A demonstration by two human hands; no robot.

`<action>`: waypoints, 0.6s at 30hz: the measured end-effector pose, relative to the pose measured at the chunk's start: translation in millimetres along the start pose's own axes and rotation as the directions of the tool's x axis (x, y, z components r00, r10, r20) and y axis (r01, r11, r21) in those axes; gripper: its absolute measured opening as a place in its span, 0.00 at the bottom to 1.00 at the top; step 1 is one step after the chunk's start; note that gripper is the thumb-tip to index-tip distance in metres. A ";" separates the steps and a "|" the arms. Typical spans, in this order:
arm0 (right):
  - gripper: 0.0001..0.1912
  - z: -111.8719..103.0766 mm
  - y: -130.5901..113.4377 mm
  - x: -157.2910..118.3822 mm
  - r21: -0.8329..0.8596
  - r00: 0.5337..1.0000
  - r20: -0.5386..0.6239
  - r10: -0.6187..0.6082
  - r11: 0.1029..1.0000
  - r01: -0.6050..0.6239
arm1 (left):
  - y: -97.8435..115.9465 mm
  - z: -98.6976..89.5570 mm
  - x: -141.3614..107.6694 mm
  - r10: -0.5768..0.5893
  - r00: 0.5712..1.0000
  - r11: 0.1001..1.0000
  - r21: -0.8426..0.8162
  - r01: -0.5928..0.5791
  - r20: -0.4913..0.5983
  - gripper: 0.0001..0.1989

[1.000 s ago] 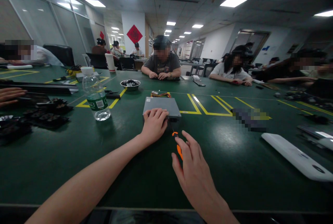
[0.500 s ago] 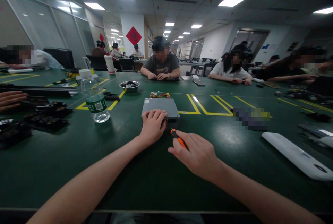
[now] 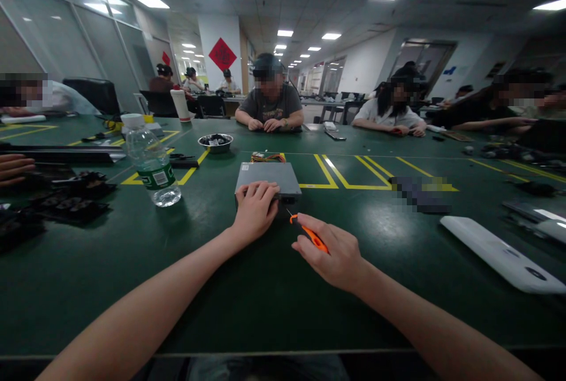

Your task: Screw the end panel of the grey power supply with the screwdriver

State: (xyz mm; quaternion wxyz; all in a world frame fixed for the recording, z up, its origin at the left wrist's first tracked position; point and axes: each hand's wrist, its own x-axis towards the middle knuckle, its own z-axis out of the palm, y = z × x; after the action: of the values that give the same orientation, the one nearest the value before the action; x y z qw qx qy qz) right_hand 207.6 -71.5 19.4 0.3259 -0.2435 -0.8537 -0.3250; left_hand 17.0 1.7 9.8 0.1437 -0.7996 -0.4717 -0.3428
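Note:
A grey metal computer power supply (image 3: 276,174) lies on the green table, with a bundle of coloured wires (image 3: 268,157) at its far side. My left hand (image 3: 255,207) grips its near left part, fingers over the top and thumb at the front face. Just to the right, my right hand (image 3: 332,249) is closed around an orange and black screwdriver (image 3: 313,237). The thin shaft points up and left toward the front of the power supply. Its tip appears a little short of the casing, though exact contact is hard to tell.
A water bottle (image 3: 155,171) stands left of the power supply, with a metal bowl (image 3: 216,143) of small parts behind it. Dark parts (image 3: 75,201) lie at far left. A long white casing (image 3: 499,254) lies at right. A person (image 3: 270,98) sits opposite; another person's hand (image 3: 15,168) shows at left.
The screwdriver has drawn slightly back from the power supply, and more of its handle and shaft shows. My left hand keeps its hold. The whole view has shifted a little.

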 end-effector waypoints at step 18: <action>0.10 1.8 -11.1 2.5 0.084 1.000 0.001 -0.002 0.996 0.001 | 1.5 -0.6 0.8 0.008 1.000 1.000 -0.007 -0.008 -0.007 0.12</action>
State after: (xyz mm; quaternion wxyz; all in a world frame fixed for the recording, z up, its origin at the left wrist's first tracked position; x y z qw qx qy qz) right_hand 198.3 -77.1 15.7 0.3352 -0.2291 -0.8670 -0.2888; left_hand 18.2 1.2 10.9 0.1439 -0.8007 -0.4667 -0.3469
